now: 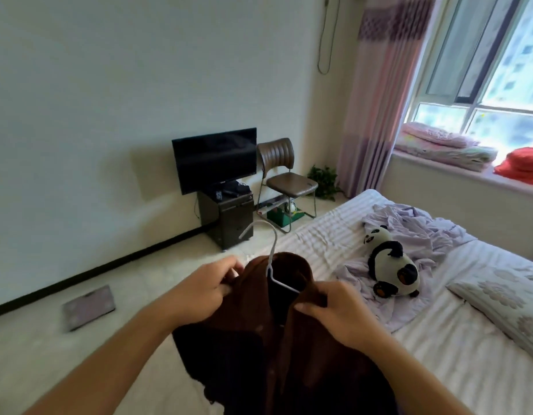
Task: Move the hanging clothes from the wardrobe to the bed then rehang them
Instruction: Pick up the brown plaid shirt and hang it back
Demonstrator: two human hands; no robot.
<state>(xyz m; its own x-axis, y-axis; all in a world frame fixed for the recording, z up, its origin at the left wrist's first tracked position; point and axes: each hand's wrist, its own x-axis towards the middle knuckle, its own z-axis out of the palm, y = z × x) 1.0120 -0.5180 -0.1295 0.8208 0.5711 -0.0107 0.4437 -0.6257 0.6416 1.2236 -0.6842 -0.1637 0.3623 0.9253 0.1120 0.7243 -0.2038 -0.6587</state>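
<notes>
Your two bare arms reach forward from the bottom of the view, and between them hangs a brown garment on a white hanger. Your left hand pinches the garment's left shoulder, fingers curled round the cloth. Your right hand grips the right side of the collar, thumb on top and fingers folded under the fabric. The hanger's hook rises above the collar and curves to the left; one of its arms shows inside the open neck. The garment is held up in front of you, over the near edge of the bed, its lower part dropping out of view.

On the bed, just right of your right hand, a stuffed panda lies on a crumpled lilac sheet. A patterned pillow sits at the right edge.

On the floor to the left lies a flat bathroom scale. Farther off, against the wall, a television stands on a dark cabinet, with a brown chair beside it. A pink curtain hangs by the window, and folded blankets rest on the sill.
</notes>
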